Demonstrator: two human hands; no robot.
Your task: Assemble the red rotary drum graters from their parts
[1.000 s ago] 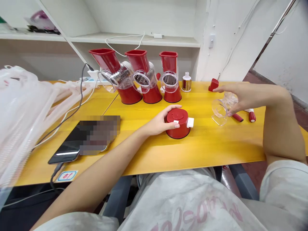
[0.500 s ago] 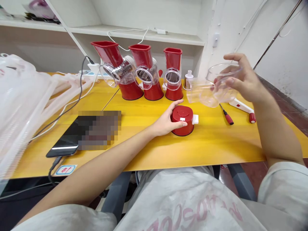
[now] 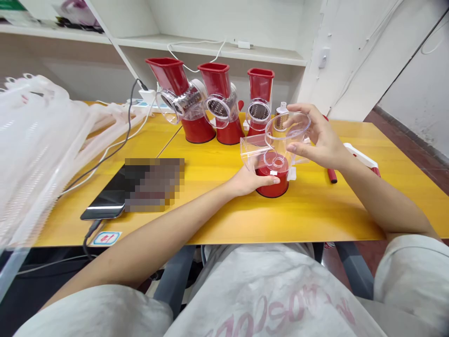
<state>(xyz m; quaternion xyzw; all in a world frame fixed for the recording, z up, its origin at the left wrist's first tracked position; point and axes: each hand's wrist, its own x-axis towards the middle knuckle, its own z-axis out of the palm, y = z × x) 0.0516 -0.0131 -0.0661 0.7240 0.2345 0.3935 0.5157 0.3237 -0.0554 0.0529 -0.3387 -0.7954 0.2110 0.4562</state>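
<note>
My left hand is wrapped round the near left side of a red grater base, which stands on the yellow table. A white knob sticks out from the base's right side. Above it my right hand grips a clear plastic grater housing by its round rim, fingers outside and thumb in front. The housing is tilted and overlaps the top of the base; whether the two touch I cannot tell. Behind stand three assembled red drum graters with clear bodies.
A metal grating drum stands behind the housing. On the right lie a white crank handle and a red-handled tool. At left are a phone with a cable and plastic bags.
My right hand has brought the clear housing left and down, from the right side to over the red base. My left hand stays on the base. The view has shifted slightly.
</note>
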